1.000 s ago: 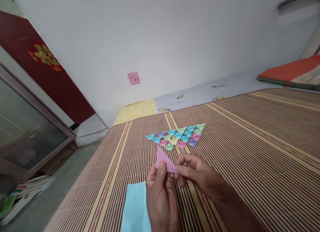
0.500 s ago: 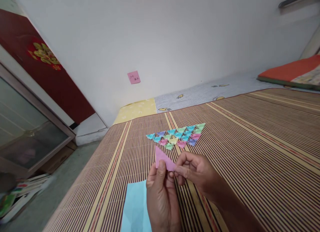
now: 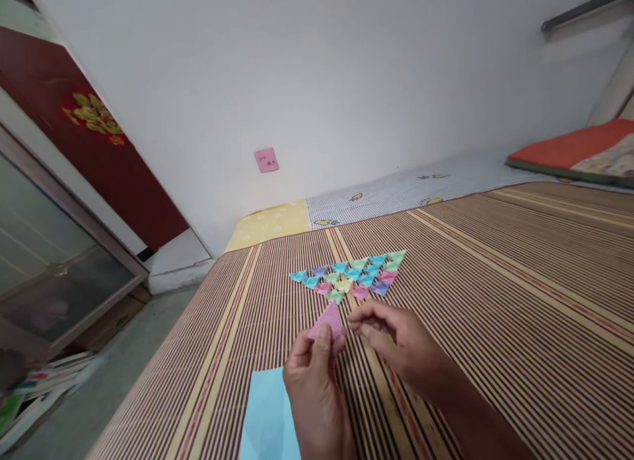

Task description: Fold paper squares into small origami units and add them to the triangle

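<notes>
"What's leftmost before you?"
"The light-blue rectangular paper sheet (image 3: 265, 410), partly covered by your left hand (image 3: 317, 384), whose thumb and fingers pinch the pink folded-paper triangle (image 3: 331, 315)."
"Which way does it lie?"
"Its tip points away from you, towards the small multicoloured folded-paper pieces (image 3: 353, 273) on the striped mat (image 3: 475, 301)."
"And your right hand (image 3: 396, 341)?"
"Just right of the triangle, apart from it, fingers loosely curled, nothing visible in them."
</notes>
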A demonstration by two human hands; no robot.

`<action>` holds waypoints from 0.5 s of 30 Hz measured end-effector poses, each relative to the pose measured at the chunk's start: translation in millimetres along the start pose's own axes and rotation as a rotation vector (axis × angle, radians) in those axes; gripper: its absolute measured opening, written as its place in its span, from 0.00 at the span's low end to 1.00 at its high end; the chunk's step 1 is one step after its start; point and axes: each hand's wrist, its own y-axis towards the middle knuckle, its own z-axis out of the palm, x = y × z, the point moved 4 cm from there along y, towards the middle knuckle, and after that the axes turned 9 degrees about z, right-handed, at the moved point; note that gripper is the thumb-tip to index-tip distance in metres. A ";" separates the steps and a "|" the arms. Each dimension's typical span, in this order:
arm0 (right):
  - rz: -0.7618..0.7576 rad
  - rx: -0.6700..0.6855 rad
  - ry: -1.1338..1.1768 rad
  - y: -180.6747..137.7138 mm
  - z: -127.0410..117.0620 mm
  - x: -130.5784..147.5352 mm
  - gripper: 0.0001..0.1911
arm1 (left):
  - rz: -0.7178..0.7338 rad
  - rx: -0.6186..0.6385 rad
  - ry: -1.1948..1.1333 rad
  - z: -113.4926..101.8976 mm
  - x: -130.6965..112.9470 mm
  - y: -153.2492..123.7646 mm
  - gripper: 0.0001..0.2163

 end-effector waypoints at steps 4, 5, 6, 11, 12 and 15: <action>-0.062 -0.080 0.158 -0.3 3.4 8.9 0.06 | 0.052 0.150 0.206 -0.2 5.3 -2.6 0.12; -0.081 -0.116 0.161 -0.3 4.3 9.9 0.08 | 0.055 0.166 0.232 -0.5 6.2 -2.9 0.12; -0.088 -0.137 0.167 -0.3 5.2 10.0 0.10 | 0.054 0.174 0.245 -0.8 7.1 -3.2 0.12; -0.079 -0.162 0.207 -0.5 0.3 8.4 0.12 | 0.039 0.198 0.284 -0.7 10.7 -5.5 0.11; -0.088 -0.181 0.207 -0.8 -2.5 8.8 0.12 | 0.040 0.209 0.297 0.3 10.9 -6.7 0.11; -0.107 -0.233 0.231 -0.9 -10.0 9.5 0.12 | 0.005 0.231 0.303 5.8 10.8 -11.3 0.10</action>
